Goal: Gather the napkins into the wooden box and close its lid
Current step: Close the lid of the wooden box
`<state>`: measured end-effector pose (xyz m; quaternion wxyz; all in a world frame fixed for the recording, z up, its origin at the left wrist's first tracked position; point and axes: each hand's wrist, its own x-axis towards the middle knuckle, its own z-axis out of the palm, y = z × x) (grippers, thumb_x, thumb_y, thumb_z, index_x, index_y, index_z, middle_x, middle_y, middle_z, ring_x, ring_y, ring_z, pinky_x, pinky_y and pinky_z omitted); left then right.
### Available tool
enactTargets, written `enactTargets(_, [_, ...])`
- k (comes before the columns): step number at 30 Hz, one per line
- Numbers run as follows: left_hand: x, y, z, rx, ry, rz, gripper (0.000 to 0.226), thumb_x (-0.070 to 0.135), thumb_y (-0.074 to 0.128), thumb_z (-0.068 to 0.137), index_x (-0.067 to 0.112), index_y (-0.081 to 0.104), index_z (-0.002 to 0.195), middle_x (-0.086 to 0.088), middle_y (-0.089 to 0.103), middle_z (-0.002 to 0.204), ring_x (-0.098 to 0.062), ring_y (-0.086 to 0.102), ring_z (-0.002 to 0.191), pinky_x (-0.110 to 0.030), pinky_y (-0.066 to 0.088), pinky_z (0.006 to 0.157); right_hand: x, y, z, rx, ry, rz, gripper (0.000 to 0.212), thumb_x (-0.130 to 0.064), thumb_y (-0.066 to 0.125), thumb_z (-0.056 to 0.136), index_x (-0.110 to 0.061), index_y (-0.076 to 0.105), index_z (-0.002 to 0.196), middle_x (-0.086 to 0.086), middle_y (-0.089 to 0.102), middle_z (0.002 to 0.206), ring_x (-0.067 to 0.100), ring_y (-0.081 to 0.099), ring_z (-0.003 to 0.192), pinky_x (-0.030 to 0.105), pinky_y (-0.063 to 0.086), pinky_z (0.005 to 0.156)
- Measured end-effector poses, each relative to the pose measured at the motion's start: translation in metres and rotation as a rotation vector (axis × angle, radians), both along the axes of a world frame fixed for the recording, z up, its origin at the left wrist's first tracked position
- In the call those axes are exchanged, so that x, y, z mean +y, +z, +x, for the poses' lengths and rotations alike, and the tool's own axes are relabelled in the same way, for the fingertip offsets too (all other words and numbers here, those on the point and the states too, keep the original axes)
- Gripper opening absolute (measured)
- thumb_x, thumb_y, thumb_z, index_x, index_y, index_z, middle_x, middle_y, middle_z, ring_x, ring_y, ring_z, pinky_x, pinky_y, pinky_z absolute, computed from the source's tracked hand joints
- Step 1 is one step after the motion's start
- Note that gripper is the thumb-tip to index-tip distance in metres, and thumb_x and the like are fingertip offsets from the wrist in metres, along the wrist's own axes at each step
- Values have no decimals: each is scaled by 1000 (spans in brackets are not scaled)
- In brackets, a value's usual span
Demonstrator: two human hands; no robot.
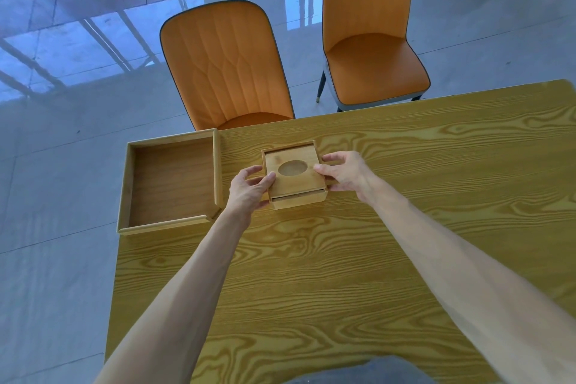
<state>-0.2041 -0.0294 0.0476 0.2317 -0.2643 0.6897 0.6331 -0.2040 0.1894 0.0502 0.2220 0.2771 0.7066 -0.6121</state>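
Observation:
A small square wooden box [299,201] stands on the table a little beyond its middle. Its lid [294,179], a flat board with an oval hole, lies in the box's top opening, its near edge slightly raised above the front wall. My left hand [249,188] grips the lid and box at the left side. My right hand [343,173] holds them at the right side, with fingers on the lid's edge. No napkins show; the box's inside is hidden under the lid.
A shallow wooden tray [124,184], with nothing in it, lies at the table's far left corner, overhanging the edge. The wooden table [405,227] stretches right and toward me. Two orange chairs [224,72] [371,40] stand beyond the far edge on a glossy tiled floor.

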Motion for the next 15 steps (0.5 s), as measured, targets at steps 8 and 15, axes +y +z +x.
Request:
enactTargets(8, [-1,-11,-1,34,-22,-47,47,19,75,87,17,57,130,-9,66,121,-21,66,104,-34,59,75,0,-6,2,12,29,64,50,-17,81,81,-9,62,126,11,68,116,23,69,102,40,63,79])
enactTargets(15, [-4,-14,-6,45,-73,-88,48,20,77,85,19,57,130,-10,66,120,-22,67,105,-31,59,67,0,-6,0,19,74,89,51,-14,80,82,-8,60,128,12,66,118,24,69,102,39,63,74])
